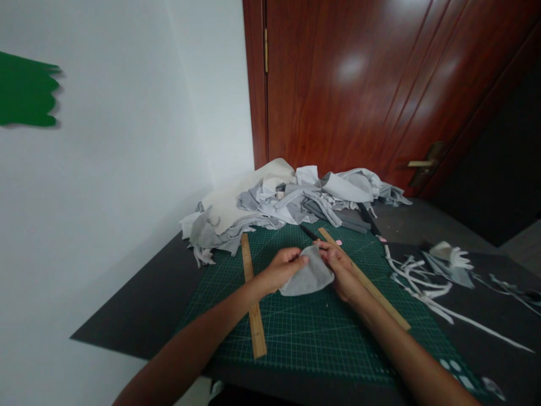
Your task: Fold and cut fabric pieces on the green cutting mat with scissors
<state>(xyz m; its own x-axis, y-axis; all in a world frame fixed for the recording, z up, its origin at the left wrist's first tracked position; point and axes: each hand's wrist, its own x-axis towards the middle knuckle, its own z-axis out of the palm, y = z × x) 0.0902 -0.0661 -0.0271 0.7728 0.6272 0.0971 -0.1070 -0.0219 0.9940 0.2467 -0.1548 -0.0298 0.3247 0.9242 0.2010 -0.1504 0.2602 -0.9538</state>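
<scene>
A small piece of light grey fabric (308,275) hangs between my two hands, above the middle of a green cutting mat (296,338). My left hand (287,265) pinches its left upper edge, with the thumb lying on top. At the upper right corner, my right hand (338,265) has its fingers closed on the same piece. One wooden ruler (257,327) lies on the mat, passing under my left forearm. A second wooden ruler (380,299) runs slantwise beside my right forearm. Just beyond my hands lies a dark, narrow pointed tool (309,232), partly hidden, its kind unclear.
A heap of grey and white fabric scraps (291,200) covers the back of the table, against the wall and wooden door (338,84). White fabric strips (426,290) and more scraps (454,262) lie to the right. A small pink disc (338,242) rests near the right ruler.
</scene>
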